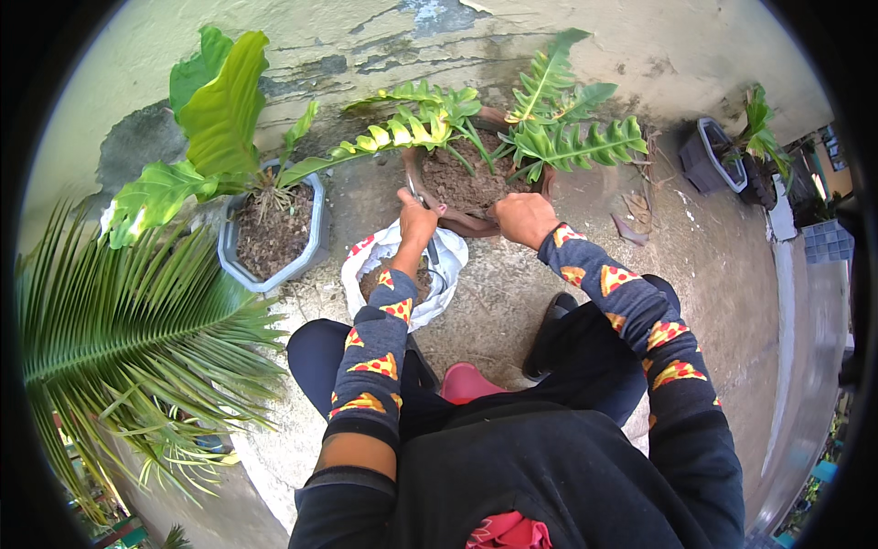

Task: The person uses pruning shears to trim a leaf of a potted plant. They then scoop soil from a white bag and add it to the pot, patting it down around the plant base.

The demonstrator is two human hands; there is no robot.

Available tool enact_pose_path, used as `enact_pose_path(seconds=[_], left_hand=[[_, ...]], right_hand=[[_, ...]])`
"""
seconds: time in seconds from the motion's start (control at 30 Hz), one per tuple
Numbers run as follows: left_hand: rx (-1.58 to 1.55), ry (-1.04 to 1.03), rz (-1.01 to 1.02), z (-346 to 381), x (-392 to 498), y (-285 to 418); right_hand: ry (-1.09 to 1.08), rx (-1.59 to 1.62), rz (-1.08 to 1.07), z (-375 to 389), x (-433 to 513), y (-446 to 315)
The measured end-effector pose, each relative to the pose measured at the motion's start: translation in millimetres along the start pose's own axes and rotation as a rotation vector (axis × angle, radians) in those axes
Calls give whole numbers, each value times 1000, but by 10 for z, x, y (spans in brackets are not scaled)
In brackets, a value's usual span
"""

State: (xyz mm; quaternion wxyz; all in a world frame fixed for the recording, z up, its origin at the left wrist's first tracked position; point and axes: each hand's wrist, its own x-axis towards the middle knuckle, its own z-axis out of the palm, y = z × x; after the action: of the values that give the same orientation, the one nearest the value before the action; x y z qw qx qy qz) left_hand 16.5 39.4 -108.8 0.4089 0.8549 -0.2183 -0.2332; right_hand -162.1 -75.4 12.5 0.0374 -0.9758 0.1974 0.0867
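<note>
My left hand (418, 218) is closed around the handles of a pair of metal scissors or shears (433, 252), whose tip shows above the fist near the pot's left edge. My right hand (527, 218) grips the near rim of a round brown pot (469, 225) with curled fingers. Brown soil (458, 180) fills that pot, and two lobed-leaf plants (576, 147) grow from it, one at each side. Under my left forearm stands a white plastic sack (446, 291), rolled open, with soil (376, 276) inside. What lies under my right fingers is hidden.
A grey octagonal planter (321, 226) with a broad-leaved plant stands left; a palm frond (158, 329) spreads beside it. Behind the pots rises a peeling wall (439, 41). Dry scraps (630, 230) lie right of the pot, with another planter (706, 168) farther right. Beneath me is a red seat (470, 383).
</note>
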Motion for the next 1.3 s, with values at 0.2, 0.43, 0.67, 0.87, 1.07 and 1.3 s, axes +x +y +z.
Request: enact_pose_path(seconds=[0.2, 0.43, 0.67, 0.87, 1.07, 1.3], left_hand=[[49, 2, 14, 7, 22, -14], [-15, -26, -55, -45, -41, 96], [-5, -38, -75, -71, -65, 159], [-12, -22, -20, -50, -47, 97], [-8, -26, -49, -35, -31, 105], [34, 10, -28, 2, -27, 40]], right_hand=[[-178, 594, 202, 325, 187, 296], [-293, 435, 197, -649, -32, 504], [-337, -119, 254, -579, 297, 182], [-254, -130, 219, -662, 114, 284], [-121, -283, 75, -1036, 258, 537], [-144, -430, 159, 176, 176, 304]])
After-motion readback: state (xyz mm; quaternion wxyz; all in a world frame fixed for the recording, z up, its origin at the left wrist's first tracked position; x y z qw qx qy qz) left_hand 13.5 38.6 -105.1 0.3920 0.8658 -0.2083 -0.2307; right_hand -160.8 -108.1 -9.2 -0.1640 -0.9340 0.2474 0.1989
